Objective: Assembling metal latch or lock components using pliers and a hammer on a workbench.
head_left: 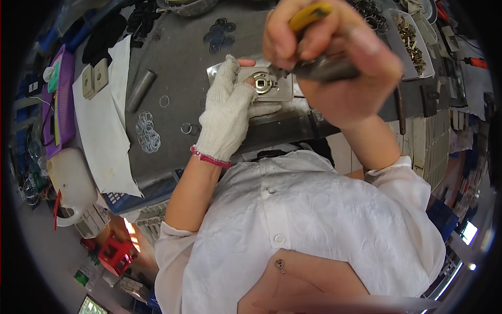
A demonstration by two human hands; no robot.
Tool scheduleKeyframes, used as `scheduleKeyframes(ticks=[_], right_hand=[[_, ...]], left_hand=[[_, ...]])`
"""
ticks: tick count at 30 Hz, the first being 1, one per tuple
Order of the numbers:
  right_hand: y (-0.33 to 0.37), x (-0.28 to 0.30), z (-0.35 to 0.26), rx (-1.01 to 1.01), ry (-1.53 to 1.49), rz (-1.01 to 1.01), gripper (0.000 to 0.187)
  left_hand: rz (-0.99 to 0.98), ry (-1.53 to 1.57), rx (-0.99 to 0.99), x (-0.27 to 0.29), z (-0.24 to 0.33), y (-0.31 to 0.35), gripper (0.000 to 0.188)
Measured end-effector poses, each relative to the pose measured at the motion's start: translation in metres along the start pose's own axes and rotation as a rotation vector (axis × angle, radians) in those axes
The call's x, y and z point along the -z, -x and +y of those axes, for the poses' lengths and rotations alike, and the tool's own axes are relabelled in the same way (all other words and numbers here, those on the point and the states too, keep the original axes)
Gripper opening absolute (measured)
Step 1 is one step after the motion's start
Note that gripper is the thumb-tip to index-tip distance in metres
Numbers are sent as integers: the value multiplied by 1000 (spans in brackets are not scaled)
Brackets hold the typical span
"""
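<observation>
My left hand [226,110] wears a white knit glove with a red cuff. Its fingers, with bare tips showing, hold a rectangular metal lock plate [282,92] against the bench. A round brass-coloured fitting [263,82] with a square hole sits in the plate, beside my thumb. Above the plate's right end, my bare right hand [345,68] is closed around a yellow-handled tool [311,15]. Dark metal of it shows below the fingers, its tip near the plate. The raised hand hides much of the tool, so its exact kind is unclear.
Silver rings [148,132] lie in a pile left of my glove, near a metal cylinder [141,90]. Dark washers [218,35] lie farther back. A white tray [426,65] of brass parts stands right. A purple basket [64,104] and a plastic jug [73,175] stand left.
</observation>
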State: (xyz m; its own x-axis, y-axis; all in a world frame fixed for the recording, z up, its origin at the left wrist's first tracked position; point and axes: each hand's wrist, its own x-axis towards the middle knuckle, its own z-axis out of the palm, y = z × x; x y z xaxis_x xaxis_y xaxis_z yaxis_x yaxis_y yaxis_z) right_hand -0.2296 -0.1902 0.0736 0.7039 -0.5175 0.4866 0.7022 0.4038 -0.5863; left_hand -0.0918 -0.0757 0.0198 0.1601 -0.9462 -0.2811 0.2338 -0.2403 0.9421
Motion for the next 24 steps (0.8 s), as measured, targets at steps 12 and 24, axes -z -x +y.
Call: scheduleKeyframes(ticks=[12, 24], right_hand=[[-12, -11, 14, 21, 330, 209, 32], [-19, -12, 8, -69, 374, 164, 29]], left_hand=[[-7, 342, 59, -8, 0, 4, 55], [-12, 233, 19, -3, -4, 1, 50]])
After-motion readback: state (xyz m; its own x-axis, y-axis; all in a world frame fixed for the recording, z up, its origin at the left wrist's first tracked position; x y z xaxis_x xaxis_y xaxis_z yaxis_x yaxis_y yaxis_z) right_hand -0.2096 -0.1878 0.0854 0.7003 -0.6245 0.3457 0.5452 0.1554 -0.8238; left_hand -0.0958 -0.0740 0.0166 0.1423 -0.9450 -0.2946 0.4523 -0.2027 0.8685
